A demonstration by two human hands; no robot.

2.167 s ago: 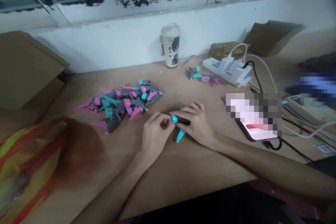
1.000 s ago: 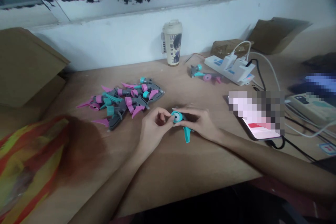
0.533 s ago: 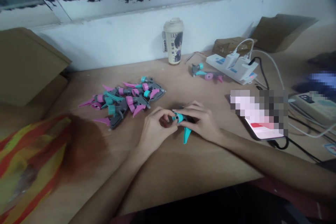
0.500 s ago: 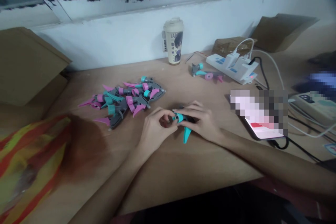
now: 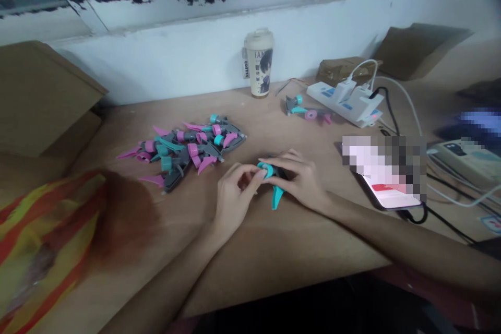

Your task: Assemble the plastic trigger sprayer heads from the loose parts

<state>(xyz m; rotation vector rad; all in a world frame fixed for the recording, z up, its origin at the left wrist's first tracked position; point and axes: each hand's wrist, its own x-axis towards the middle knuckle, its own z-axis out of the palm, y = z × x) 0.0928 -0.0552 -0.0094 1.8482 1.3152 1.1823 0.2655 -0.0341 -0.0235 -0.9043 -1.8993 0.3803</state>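
Note:
A grey trigger spray head with a teal collar and a teal trigger (image 5: 277, 197) is between my two hands, just above the table. My right hand (image 5: 303, 177) grips its grey body from the right, and the trigger points down toward me. At the teal collar (image 5: 266, 169), my left hand (image 5: 235, 190) pinches with thumb and fingertips; a pale round piece shows inside the collar. The far side of the body is hidden by my right fingers. To the left lies a pile of similar grey spray heads (image 5: 178, 167) with pink and teal parts.
A coffee cup (image 5: 260, 65) stands by the wall. More spray head pieces (image 5: 293, 105) lie near a power strip (image 5: 344, 104) with plugs and cables. On the right rests a phone (image 5: 385, 182). A striped bag (image 5: 47, 245) and cardboard (image 5: 47, 99) occupy the left side.
The teal collar has turned so its round opening faces up toward me more. My left thumb and fingers have shifted on the collar. The pile has not moved.

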